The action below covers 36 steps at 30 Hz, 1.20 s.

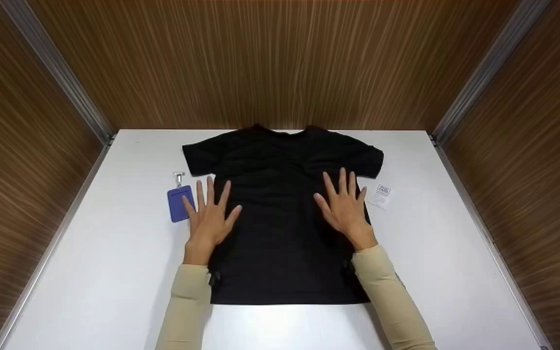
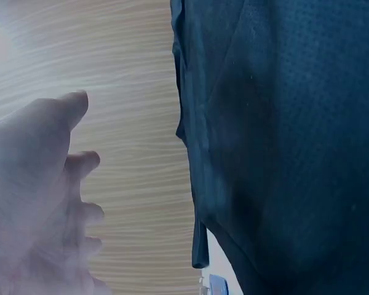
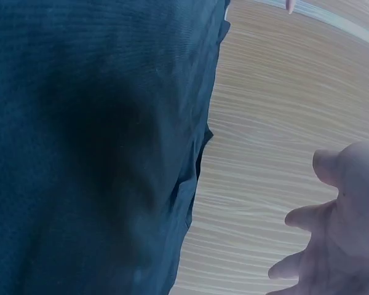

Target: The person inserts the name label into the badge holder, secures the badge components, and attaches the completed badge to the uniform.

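Note:
A black short-sleeved T-shirt (image 1: 280,238) lies spread flat, its collar toward the back wall. Over its left edge, fingers spread, is my left hand (image 1: 208,218), with the little finger overlapping a blue badge holder (image 1: 177,206) in the head view. My right hand (image 1: 347,209), also spread, is over the shirt's right side, close to a small white printed card (image 1: 380,196). Both wrist views show a gap between the hand and the cloth, so each palm is held above the shirt. Neither hand grips anything.
The white table (image 1: 114,253) carries all of these. Wood-grain panels enclose it at the back (image 1: 280,63) and on both sides, with metal rails (image 1: 61,73) at the corners. A metal clip (image 1: 179,178) tops the badge holder.

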Tool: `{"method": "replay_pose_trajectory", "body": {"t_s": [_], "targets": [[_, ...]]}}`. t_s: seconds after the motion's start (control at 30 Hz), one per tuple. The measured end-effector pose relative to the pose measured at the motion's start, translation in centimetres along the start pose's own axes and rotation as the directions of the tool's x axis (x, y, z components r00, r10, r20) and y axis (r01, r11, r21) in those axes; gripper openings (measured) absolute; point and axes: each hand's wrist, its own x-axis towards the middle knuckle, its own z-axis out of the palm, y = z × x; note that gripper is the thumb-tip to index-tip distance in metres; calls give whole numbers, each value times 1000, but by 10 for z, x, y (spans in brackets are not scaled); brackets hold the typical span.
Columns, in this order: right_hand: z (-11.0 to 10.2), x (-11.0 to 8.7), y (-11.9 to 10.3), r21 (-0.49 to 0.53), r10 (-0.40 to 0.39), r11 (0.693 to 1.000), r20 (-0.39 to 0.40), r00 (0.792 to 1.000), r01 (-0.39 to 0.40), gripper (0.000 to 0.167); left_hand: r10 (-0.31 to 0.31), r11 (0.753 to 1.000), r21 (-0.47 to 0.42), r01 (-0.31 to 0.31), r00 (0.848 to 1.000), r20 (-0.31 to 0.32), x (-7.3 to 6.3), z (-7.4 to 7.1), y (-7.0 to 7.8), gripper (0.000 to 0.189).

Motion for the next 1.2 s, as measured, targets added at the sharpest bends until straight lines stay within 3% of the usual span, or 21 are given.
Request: {"method": "replay_pose_trajectory", "body": {"t_s": [0.13, 0.3, 0.43, 0.6, 0.87, 1.2], "targets": [[-2, 0, 6, 149, -26, 988, -23, 999, 29, 65, -22, 999, -28, 22, 1000, 6, 2, -6, -14, 71], [-5, 0, 14, 336, -32, 940, -72, 997, 54, 61, -71, 994, -84, 64, 994, -78, 7, -10, -41, 59], [-5, 0, 16, 436, -40, 896, -96, 995, 78, 54, -138, 972, -207, 112, 983, -118, 16, -14, -60, 50], [-4, 0, 15, 522, -47, 850, -51, 998, 67, 48, -234, 936, -293, 197, 967, -98, 29, -21, -79, 47], [1, 1, 15, 552, -49, 832, -34, 998, 60, 44, -345, 907, -268, 324, 938, -33, 44, -25, -103, 50], [0, 0, 13, 547, -56, 834, -48, 997, 73, 40, -458, 841, -280, 462, 885, 86, 59, -27, -121, 63]]}}
